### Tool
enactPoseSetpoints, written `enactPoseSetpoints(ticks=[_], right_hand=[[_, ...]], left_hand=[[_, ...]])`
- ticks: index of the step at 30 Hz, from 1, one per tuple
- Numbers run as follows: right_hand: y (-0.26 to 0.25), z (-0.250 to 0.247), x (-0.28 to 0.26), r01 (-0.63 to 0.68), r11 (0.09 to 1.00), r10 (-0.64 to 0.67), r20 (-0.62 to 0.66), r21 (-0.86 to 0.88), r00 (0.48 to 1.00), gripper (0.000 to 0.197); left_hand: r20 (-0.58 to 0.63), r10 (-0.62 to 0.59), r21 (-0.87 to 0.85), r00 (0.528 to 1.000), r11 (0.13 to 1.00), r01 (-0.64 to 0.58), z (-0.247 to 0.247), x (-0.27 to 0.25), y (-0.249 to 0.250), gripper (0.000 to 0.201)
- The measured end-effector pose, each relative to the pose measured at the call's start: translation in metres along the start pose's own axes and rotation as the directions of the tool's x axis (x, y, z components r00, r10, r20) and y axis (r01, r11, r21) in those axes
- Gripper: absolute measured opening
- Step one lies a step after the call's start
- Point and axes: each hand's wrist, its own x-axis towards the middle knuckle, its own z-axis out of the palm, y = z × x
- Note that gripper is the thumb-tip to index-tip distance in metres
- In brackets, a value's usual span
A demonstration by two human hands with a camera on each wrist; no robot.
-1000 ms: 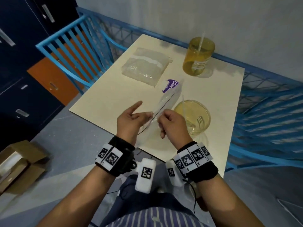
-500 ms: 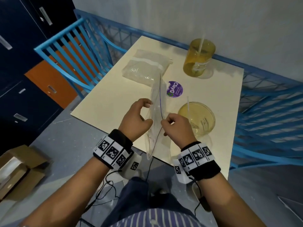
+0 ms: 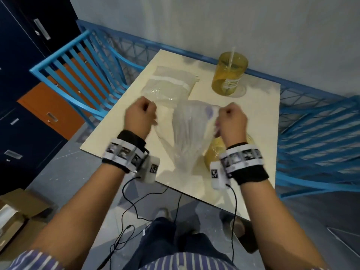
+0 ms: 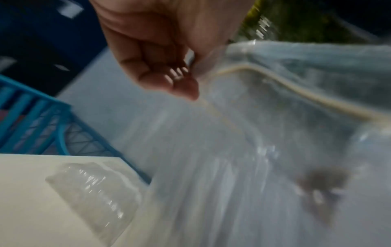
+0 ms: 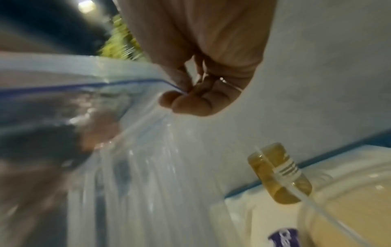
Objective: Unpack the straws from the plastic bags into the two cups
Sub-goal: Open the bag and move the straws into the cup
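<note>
Both of my hands have moved apart and gone higher than they were half a second ago, and the clear plastic zip bag (image 3: 190,133) is now pulled wide between them. My left hand (image 3: 140,115) pinches one side of the bag's top with curled fingers. My right hand (image 3: 231,121) pinches the other side, right at the blue zip line.

I think I am pulling the bag open. If I pull too hard, the thin plastic could rip, or a lip could slip out of my fingers. Then the bag would drop and could bump the near yellow see-through cup (image 3: 212,152), which stands just under my right wrist.

This bag hangs over the cream tabletop (image 3: 120,141). It looks thin, shiny and wrinkly. I can see a thin clear straw (image 5: 139,124) through its wall in the right wrist view, but how many are inside I cannot tell.

A second clear bag (image 3: 167,88) lies flat on the tabletop behind my left hand. Farther back, the tall yellow see-through cup (image 3: 229,75) has one white straw (image 3: 231,55) standing in it.
</note>
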Motion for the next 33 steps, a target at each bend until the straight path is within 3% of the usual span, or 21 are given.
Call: enactPoseSetpoints(ticks=[2, 5, 6, 8, 10, 12, 16, 18, 21, 23, 25, 27, 30, 33], right_hand=[[-0.004, -0.008, 0.004, -0.025, 0.999, 0.027, -0.033, 0.041, 0.999, 0.020], [-0.003, 0.001, -0.013, -0.111, 0.989, 0.096, 0.144, 0.098, 0.985, 0.017], [0.000, 0.007, -0.018, -0.164, 0.974, 0.140, 0.148, 0.157, 0.979, 0.018], [0.011, 0.014, -0.022, -0.260, 0.921, 0.230, 0.132, 0.290, 0.964, 0.020], [0.020, 0.017, -0.024, -0.292, 0.894, 0.265, 0.125, 0.341, 0.956, 0.024], [0.025, 0.017, -0.027, -0.281, 0.899, 0.247, 0.142, 0.334, 0.959, 0.032], [0.027, 0.013, -0.027, -0.113, 0.988, 0.104, 0.090, 0.108, 0.990, 0.029], [0.021, 0.009, -0.018, 0.041, 0.995, -0.035, 0.064, -0.095, 0.997, 0.023], [0.010, 0.010, 0.014, 0.180, 0.954, -0.143, 0.166, -0.239, 0.976, 0.021], [0.006, 0.019, 0.040, 0.162, 0.948, -0.076, 0.299, -0.275, 0.951, 0.031], [0.007, 0.029, 0.058, 0.034, 0.963, 0.089, 0.434, -0.268, 0.897, 0.047], [0.006, 0.033, 0.062, -0.068, 0.979, 0.160, 0.516, -0.194, 0.841, 0.061], [0.002, 0.030, 0.047, -0.053, 0.989, -0.030, 0.548, 0.135, 0.836, 0.078], [0.006, 0.029, 0.020, -0.129, 0.893, -0.157, 0.566, 0.431, 0.809, 0.081]], left_hand=[[-0.010, -0.002, 0.040, 1.000, 0.999, 0.003, -0.011, 0.015, 0.000, 0.024], [0.152, -0.050, 0.013, 0.987, 0.999, 0.049, -0.002, 0.013, 0.000, 0.010], [0.162, -0.031, -0.027, 0.986, 0.999, 0.035, 0.000, 0.010, 0.001, 0.021], [0.183, 0.069, -0.037, 0.981, 0.997, -0.063, -0.001, -0.002, -0.001, 0.032], [0.242, 0.163, 0.072, 0.957, 0.980, -0.185, -0.005, -0.024, -0.010, 0.022], [0.303, 0.138, 0.156, 0.943, 0.969, -0.192, -0.007, -0.049, -0.025, 0.011], [0.382, -0.032, 0.143, 0.924, 0.989, -0.025, -0.007, -0.070, -0.048, 0.027], [0.397, 0.015, 0.122, 0.918, 0.990, -0.069, -0.007, -0.068, -0.046, 0.040], [0.415, 0.104, 0.169, 0.904, 0.967, -0.189, -0.011, -0.060, -0.033, 0.049], [0.453, 0.107, 0.185, 0.885, 0.960, -0.210, -0.015, -0.057, -0.026, 0.061], [0.476, 0.102, 0.169, 0.873, 0.964, -0.204, -0.019, -0.054, -0.023, 0.072], [0.469, 0.086, 0.153, 0.879, 0.972, -0.178, -0.024, -0.049, -0.024, 0.084], [0.445, 0.034, 0.139, 0.895, 0.985, -0.107, -0.034, -0.041, -0.032, 0.111], [0.484, 0.005, 0.200, 0.875, 0.973, -0.116, -0.034, -0.039, -0.046, 0.136]])
